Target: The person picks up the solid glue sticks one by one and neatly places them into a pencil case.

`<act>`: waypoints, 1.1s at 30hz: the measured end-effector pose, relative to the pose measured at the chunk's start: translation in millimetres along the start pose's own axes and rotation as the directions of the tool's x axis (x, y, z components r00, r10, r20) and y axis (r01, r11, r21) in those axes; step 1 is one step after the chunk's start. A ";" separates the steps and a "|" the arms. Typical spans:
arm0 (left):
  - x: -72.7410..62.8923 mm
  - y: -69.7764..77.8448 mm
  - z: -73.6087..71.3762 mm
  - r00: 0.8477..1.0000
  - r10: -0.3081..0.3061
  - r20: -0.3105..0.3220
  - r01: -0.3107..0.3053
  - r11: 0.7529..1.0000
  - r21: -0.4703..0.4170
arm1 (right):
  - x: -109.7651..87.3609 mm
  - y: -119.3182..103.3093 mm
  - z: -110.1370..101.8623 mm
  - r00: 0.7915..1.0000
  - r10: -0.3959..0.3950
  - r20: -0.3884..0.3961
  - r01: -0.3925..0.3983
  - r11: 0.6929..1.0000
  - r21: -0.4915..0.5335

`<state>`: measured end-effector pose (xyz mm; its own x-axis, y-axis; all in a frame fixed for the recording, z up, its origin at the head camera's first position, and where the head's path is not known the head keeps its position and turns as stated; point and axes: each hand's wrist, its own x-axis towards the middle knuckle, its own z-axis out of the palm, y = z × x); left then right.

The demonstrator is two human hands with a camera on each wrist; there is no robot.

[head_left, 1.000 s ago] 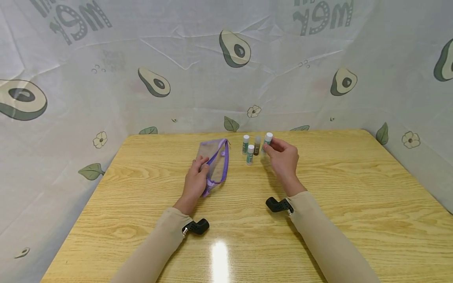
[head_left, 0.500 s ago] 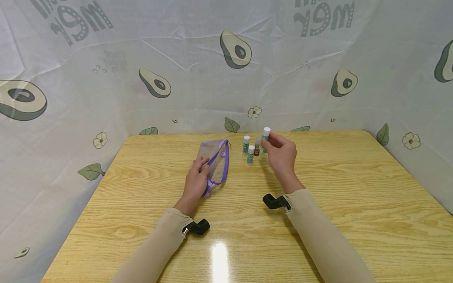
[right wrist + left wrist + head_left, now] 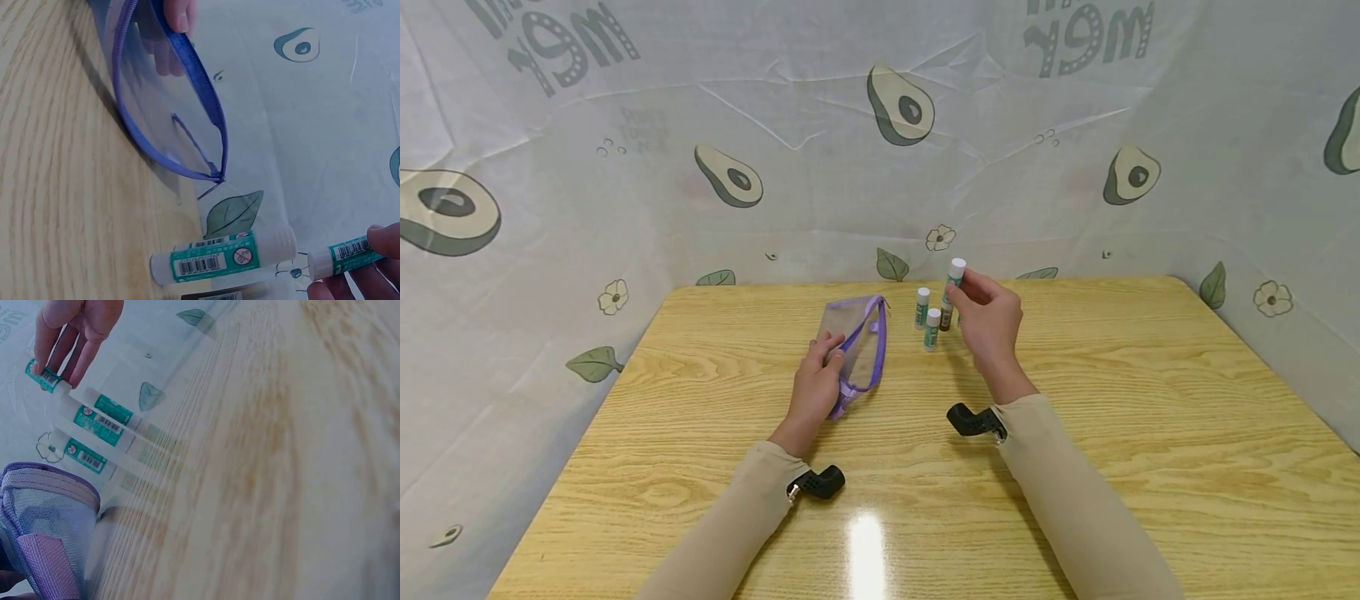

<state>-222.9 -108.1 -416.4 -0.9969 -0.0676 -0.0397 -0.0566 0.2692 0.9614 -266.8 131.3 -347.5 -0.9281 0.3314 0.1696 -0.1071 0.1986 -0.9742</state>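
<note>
Wood grain runs across the tabletop [image 3: 895, 450], whose near edge is cut off below. Two tan sleeves [image 3: 730, 517] reach in from there, each with one black wrist mount [image 3: 976, 419].

Left of the tabletop's middle and closer to its far edge, the left hand [image 3: 815, 383] grips one purple-trimmed mesh pouch [image 3: 844, 320]. Its thumb lies on the rim, and fingers show dimly through the mesh in the right wrist view; the palm is hidden. The pouch's mouth gapes toward the right.

Farther on, near the far edge, three white-capped tubes [image 3: 97, 425] with green labels stand close together, plus one brown tube [image 3: 945, 317]. In the head view the right hand [image 3: 992, 321] covers nearly all of one green-labelled tube; whether any of the standing four touch is hard to make out. This hand pinches a fourth green-labelled tube [image 3: 955, 275], thumb and fingertips drawn in on it, tilted and raised off the wood.

A narrow strip of wood separates pouch and tubes; a wider stretch runs from the right hand to the right edge. Both far corners show. Behind the far edge hangs a white sheet [image 3: 820, 167] with five printed avocados, the outermost two cropped; lettering [image 3: 1090, 42] is cut off at the top.
</note>
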 end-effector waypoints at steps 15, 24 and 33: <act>-2.3 4.7 -1.3 1.000 -0.015 0.006 0.015 0.999 0.032 | 1.2 -6.4 6.3 1.000 -0.025 0.009 0.025 0.999 0.035; -0.9 3.9 -0.5 1.000 -0.016 0.015 0.016 1.000 0.019 | -0.2 -8.4 10.9 0.998 -0.041 0.049 0.040 0.999 0.023; -0.4 4.6 -1.3 1.000 -0.021 0.006 0.021 1.000 0.016 | -2.1 -8.1 20.9 0.993 -0.082 0.087 0.078 0.995 0.055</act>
<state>-222.6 -108.0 -411.6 -0.9958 -0.0679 -0.0618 -0.0786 0.2828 0.9559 -271.4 109.8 -343.1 -0.9437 0.2323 0.2356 -0.1983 0.1730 -0.9648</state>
